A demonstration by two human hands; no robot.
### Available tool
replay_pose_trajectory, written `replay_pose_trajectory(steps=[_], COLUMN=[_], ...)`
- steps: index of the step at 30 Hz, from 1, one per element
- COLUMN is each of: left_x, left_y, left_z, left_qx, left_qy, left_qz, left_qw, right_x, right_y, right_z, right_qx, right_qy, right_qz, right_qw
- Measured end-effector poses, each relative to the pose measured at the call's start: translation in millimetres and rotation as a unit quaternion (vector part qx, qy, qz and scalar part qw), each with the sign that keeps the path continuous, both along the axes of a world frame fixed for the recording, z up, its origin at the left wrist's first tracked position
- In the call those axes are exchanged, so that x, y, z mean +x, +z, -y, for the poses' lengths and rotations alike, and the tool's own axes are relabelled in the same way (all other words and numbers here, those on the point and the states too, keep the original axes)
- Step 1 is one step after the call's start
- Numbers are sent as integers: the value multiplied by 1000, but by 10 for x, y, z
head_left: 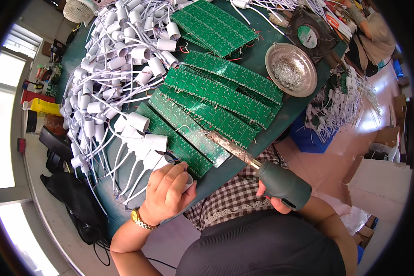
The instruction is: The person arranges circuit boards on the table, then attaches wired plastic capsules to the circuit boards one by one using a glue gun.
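My left hand [165, 192] is closed around a white plastic cap [188, 183], cylindrical and mostly hidden by the fingers, at the table's near edge. In my right hand [278, 203] is a soldering iron [283, 185] with a dark green handle. Its long, scorched barrel points up and left, the tip over a strip of green circuit board [188, 130]; whether it touches cannot be made out. Beside my left hand, several white cylindrical caps with cables [156, 142] lie along another board strip [188, 154].
A big heap of white corded caps [119, 60] covers the table's left side. Stacked green circuit boards [216, 27] lie at the back. A round metal dish [270, 53] with silvery scraps stands right, beside a black fan [324, 30]. A blue crate [303, 140] sits on the floor.
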State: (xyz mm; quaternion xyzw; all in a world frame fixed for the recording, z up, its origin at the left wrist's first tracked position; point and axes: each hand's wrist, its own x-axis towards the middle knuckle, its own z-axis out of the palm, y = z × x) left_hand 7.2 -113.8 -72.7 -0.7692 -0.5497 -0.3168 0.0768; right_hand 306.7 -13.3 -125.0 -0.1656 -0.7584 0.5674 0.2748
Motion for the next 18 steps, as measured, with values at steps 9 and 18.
replay_pose_trajectory(steps=[9,18], left_x=[67,240], left_y=[136,177], left_z=[51,97], left_qx=[-58,-103], left_qy=[82,92], left_qz=[-23,6], left_qw=[995,990], right_x=[63,135], right_y=[27,7], right_z=[2,-23], right_qx=[-95,-134], right_qy=[33,53], right_qz=[10,5], right_qw=[995,990])
